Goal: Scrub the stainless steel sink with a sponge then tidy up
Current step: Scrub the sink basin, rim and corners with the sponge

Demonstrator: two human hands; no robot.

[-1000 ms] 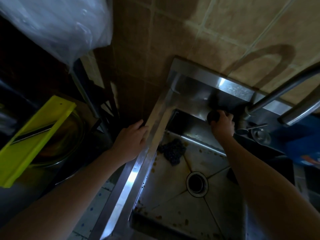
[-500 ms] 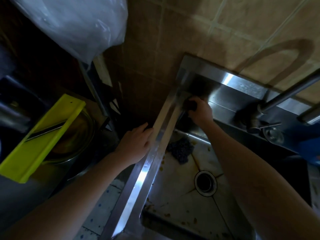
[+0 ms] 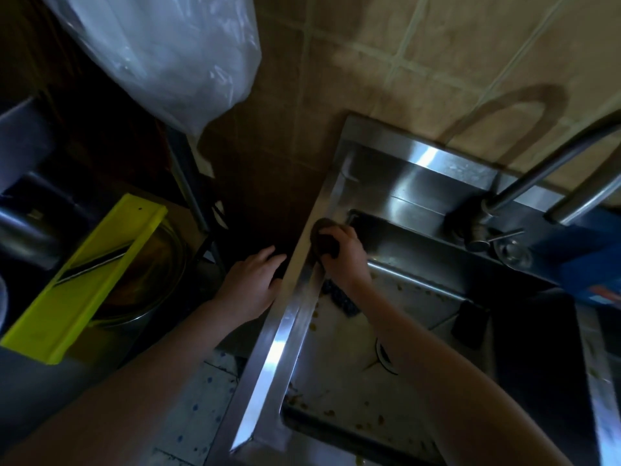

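Observation:
The stainless steel sink fills the lower right, its basin floor speckled with brown bits. My right hand is closed around a dark sponge and presses it on the sink's left rim near the back corner. My left hand rests flat with spread fingers against the outer side of that rim, holding nothing. A dark clump lies in the basin, partly hidden under my right wrist. My right forearm half covers the drain.
A curved metal faucet rises at the back right, next to a blue object. A small dark block lies in the basin's right side. Left of the sink are a yellow-green slicer over a metal bowl, and a plastic bag above.
My right hand has carried the sponge from the back ledge near the faucet leftward to the back left corner, then onto the left rim. My left hand stays on the rim's outer side.

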